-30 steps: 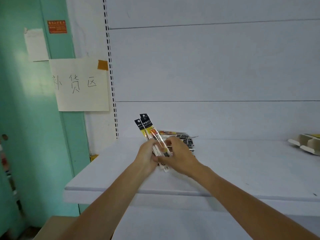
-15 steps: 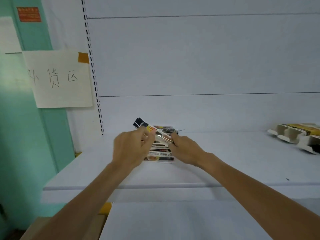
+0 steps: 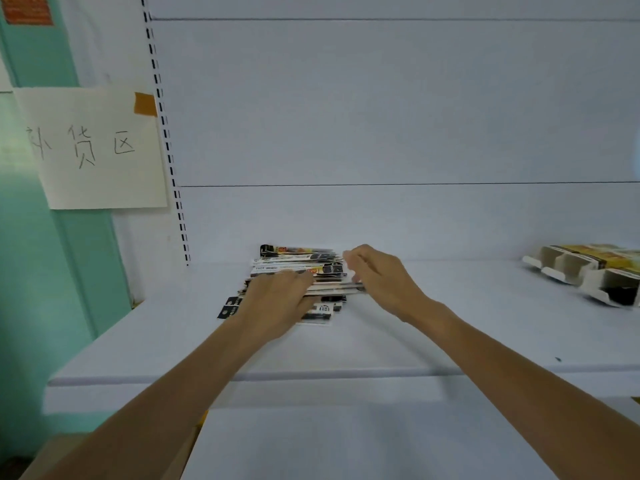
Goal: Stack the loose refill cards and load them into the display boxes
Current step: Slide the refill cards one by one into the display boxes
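Refill cards (image 3: pixel 298 268) lie piled, long axes left-to-right, under the flat-fingered left hand (image 3: pixel 277 303), with the right hand (image 3: pixel 377 275) curled at their right ends, grip unclear, nearer the display boxes (image 3: pixel 588 271).

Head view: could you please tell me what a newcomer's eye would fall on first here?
A messy pile of refill cards lies on the white shelf by the back panel, the left hand flat on its near part, the right hand at its right end. Cardboard display boxes sit at the far right; a handwritten paper sign is taped at left.
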`<state>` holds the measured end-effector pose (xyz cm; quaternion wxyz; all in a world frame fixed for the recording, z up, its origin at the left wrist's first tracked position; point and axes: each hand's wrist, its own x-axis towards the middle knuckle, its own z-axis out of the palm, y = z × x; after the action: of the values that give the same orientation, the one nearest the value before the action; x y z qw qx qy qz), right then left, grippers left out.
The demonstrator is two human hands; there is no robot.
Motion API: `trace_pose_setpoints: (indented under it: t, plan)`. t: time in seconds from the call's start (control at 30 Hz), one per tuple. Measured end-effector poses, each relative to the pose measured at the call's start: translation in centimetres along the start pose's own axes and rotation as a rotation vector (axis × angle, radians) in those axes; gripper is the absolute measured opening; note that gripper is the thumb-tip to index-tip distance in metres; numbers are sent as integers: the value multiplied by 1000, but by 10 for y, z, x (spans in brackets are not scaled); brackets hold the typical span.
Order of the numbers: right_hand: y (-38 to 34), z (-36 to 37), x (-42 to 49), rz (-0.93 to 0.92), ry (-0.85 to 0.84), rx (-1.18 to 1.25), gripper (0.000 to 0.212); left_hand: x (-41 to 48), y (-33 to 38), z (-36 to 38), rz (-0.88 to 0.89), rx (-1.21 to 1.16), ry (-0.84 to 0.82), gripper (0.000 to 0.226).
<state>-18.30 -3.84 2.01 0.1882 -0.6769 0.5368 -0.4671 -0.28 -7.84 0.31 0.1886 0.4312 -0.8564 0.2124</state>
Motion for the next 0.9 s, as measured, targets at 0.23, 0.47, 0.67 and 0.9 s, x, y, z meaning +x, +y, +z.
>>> trace_pose_setpoints:
  t: [0.23, 0.47, 0.67, 0.9]
  plan:
    - [35, -24, -16, -225, -36, -546, 37, 31, 48, 7, 157, 49, -22, 29]
    - [86, -106, -19, -229, -101, -693, 37, 66, 107, 18, 256, -161, -67, 30]
    - [132, -222, -26, -210, 30, -619, 46, 105, 183, 24, 126, -278, -64, 19]
    - [206, -379, -55, -87, 189, -678, 39, 152, 301, 24, 40, -388, -78, 34]
